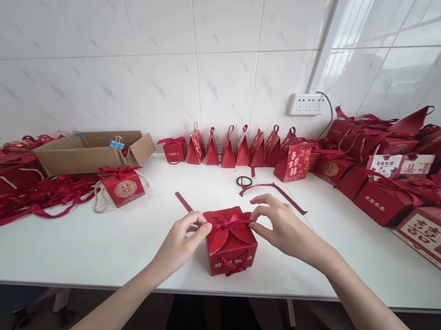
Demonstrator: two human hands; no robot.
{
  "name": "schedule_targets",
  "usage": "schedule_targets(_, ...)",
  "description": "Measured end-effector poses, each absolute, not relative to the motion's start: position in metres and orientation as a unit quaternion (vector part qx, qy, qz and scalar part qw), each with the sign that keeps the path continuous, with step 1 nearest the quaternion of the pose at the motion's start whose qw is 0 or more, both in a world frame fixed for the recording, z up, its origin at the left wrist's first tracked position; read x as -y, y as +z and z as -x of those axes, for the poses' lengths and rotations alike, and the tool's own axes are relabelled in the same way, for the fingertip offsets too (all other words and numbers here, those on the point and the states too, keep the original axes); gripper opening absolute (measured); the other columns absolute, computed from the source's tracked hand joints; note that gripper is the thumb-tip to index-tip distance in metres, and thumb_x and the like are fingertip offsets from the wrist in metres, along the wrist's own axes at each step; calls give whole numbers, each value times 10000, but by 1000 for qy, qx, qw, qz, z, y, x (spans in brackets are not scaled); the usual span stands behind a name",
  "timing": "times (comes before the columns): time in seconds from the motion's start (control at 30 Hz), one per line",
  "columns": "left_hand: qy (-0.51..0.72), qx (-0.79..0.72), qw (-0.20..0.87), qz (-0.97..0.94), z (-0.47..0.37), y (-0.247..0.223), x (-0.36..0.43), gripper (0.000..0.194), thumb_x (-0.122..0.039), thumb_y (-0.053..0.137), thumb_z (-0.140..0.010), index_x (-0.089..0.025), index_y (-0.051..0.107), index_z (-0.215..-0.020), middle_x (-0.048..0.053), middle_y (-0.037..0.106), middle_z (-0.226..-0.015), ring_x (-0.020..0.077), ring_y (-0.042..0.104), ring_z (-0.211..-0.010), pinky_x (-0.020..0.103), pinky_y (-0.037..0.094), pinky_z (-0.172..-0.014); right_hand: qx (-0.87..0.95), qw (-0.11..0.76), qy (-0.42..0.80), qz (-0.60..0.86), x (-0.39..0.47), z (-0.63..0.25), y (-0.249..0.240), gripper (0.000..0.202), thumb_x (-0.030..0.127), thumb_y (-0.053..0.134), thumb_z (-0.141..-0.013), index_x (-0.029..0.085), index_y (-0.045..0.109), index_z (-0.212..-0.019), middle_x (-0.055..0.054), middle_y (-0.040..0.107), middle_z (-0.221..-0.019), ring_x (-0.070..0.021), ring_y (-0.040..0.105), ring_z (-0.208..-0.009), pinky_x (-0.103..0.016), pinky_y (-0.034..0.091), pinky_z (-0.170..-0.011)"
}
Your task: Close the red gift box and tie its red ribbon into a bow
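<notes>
The red box [235,251] sat on the bench [125,253], close to its front edge and directly between the two hands; what counted most was the line of its ribbon [230,222], whose long axis ran side to side across the lid from one grip to the other, the right end a little farther from the wearer than the left; the knot lay roughly midway, so neither hand was clearly the nearer. The left hand [180,243] came in from the left, thumb and forefinger seeming to pinch the ribbon at that side of the lid; the right hand [284,226] reached over from the right, its fingertips likewise seeming closed on the opposite end; the bulk of the box lay below both grips, its front face turned towards the wearer. It stood upright, squat and deep red, a small carton with rounded, petal-like flaps [217,239] folded over the top beneath the knot; the ribbon was glossy and a brighter red than the card; gold lettering [219,265] crossed the front, partly hidden by a twisted red cord [238,267]; a flat dark-red strip [183,201] lay just beyond the left hand, though whether it joined the ribbon could not be told.
</notes>
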State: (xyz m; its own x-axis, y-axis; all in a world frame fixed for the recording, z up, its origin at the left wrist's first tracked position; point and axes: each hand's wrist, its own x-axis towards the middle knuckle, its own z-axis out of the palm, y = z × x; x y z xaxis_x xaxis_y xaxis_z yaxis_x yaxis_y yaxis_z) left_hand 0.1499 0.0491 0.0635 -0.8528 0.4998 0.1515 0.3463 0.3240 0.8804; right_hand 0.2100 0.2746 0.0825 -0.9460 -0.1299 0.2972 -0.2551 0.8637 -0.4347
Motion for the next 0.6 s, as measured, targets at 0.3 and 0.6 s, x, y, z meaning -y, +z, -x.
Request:
schedule_targets(0.3,549,-796,68,-244,-150,64,-59,243,-335,470,-830,-190,446,-636,-30,471,-670,129,467,-686,256,361,-682,939,179,213,-201,-241,-205,96,105,245,560,-861,210,640,-921,-136,481,-1232,-281,474,-1150,-476,362,-929)
schedule_targets(0.6,545,-793,58,-265,-151,59,-56,236,-317,452,-814,-189,426,-617,-20,442,-680,130,444,-671,252,363,-648,944,158,188,-219,-236,-191,88,81,156,529,-852,169,604,-823,-138,525,-1145,-259,502,-1099,-488,308,-951)
